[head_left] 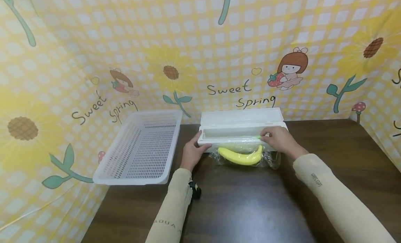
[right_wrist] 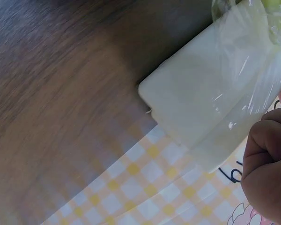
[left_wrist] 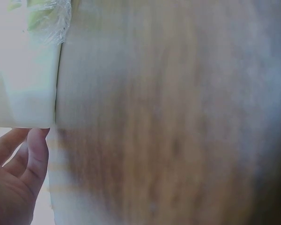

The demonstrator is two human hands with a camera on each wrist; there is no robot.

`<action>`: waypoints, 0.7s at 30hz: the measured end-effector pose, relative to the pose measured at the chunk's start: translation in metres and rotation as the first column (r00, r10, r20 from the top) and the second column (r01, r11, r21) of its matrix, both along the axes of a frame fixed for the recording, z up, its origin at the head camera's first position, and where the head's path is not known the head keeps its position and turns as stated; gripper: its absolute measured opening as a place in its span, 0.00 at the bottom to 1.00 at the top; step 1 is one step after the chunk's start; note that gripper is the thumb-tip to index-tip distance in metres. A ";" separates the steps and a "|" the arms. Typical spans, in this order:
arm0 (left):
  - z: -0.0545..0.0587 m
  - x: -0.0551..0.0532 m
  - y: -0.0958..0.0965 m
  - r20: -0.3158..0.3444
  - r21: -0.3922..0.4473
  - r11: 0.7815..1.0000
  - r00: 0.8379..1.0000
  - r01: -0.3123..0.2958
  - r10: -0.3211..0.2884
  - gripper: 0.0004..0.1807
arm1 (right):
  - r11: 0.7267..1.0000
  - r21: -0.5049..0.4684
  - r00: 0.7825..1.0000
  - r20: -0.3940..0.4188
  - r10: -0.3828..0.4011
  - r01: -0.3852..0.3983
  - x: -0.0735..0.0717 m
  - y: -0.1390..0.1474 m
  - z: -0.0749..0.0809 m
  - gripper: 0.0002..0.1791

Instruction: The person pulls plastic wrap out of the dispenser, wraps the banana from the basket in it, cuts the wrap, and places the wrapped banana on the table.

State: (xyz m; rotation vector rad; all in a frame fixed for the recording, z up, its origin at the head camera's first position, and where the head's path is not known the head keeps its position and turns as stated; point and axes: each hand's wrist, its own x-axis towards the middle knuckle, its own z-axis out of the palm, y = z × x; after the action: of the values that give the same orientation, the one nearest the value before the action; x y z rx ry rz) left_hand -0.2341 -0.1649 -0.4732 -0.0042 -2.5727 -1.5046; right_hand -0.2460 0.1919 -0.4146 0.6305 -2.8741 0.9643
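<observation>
A long white cling film dispenser [head_left: 241, 117] stands on the table with its lid raised. My left hand [head_left: 192, 153] grips its left end, thumb on the front and a finger at the top corner. In the right wrist view clear cling film [right_wrist: 239, 84] hangs over the dispenser's front. My right hand [head_left: 280, 140] pinches a small green slider [head_left: 259, 137] on the front edge, right of the middle. A yellow banana [head_left: 242, 158] lies wrapped in film before the dispenser, the film's crumpled ends spreading to both sides.
A white perforated plastic basket [head_left: 133, 180] stands to the left on the dark wooden table [head_left: 244, 208]. A yellow checked cloth [head_left: 194, 30] with flower prints hangs behind and at the sides. A dark strap with a small device [head_left: 195, 190] is on the left wrist.
</observation>
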 end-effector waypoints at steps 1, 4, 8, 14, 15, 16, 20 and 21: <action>0.000 0.000 0.000 0.000 -0.002 1.000 1.000 -0.002 0.002 0.43 | 1.000 0.003 1.000 0.005 -0.004 0.004 0.000 0.002 0.000 0.07; 0.000 0.000 0.000 0.000 0.001 1.000 1.000 -0.007 0.007 0.43 | 1.000 0.004 1.000 0.020 -0.017 0.017 0.000 0.006 0.001 0.07; 0.000 0.001 0.000 0.000 0.013 1.000 1.000 -0.008 0.008 0.44 | 1.000 0.002 1.000 0.024 -0.020 0.020 0.001 0.010 0.001 0.07; -0.002 0.000 0.000 0.003 0.019 1.000 1.000 -0.008 0.008 0.44 | 1.000 0.011 0.999 0.029 -0.024 0.024 0.003 0.014 0.002 0.08; -0.002 0.000 0.000 0.001 0.016 1.000 1.000 -0.010 0.010 0.44 | 1.000 0.013 0.999 0.027 -0.025 0.025 0.003 0.015 0.002 0.08; -0.002 0.000 0.000 0.000 0.013 1.000 1.000 -0.011 0.011 0.44 | 1.000 0.016 0.999 0.023 -0.026 0.026 0.003 0.016 0.002 0.08; -0.002 -0.001 0.000 -0.006 0.010 1.000 1.000 -0.009 0.009 0.44 | 0.999 0.028 1.000 0.012 -0.024 0.024 0.004 0.020 0.002 0.08; -0.003 -0.001 0.000 -0.007 0.008 1.000 1.000 -0.009 0.009 0.44 | 0.999 0.030 1.000 0.010 -0.024 0.024 0.003 0.021 0.002 0.08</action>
State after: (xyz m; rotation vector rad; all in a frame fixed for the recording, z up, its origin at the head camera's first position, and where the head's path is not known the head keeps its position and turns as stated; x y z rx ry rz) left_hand -0.2355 -0.1649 -0.4758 0.0030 -2.5584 -1.5091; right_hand -0.2425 0.2127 -0.4121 0.5930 -2.9040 0.9256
